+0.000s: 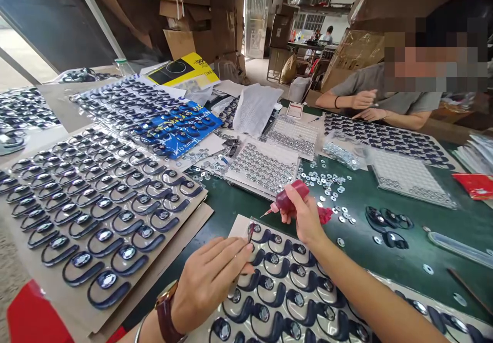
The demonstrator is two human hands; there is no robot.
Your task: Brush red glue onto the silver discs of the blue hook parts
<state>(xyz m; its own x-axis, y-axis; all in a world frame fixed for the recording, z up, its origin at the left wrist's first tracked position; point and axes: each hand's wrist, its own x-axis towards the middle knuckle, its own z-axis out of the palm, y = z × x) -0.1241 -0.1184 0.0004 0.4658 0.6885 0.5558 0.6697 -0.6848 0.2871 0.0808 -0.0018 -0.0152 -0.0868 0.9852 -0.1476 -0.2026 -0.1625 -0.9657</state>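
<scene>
My right hand [304, 212] is closed around a red squeeze bottle [289, 198] with a thin needle tip. The tip points left and down, just above the far left corner of a card sheet [242, 224]. Rows of dark curved pieces [275, 294], each with a round clear gem [297, 298], lie on this sheet. Over the sheet's left edge lies my left hand [213, 276], palm down with its fingers stretched out; its thumb is hidden. Close to its fingertips is the corner piece, with its gem [257, 228].
A stack of filled sheets [96, 204] stands at left. Beyond my hands are a tray of gems [264, 166] and loose metal discs [327, 184]. Loose dark pieces [389, 225] lie at right on the green table [408, 250]. Across it a co-worker [385, 94] handles another sheet.
</scene>
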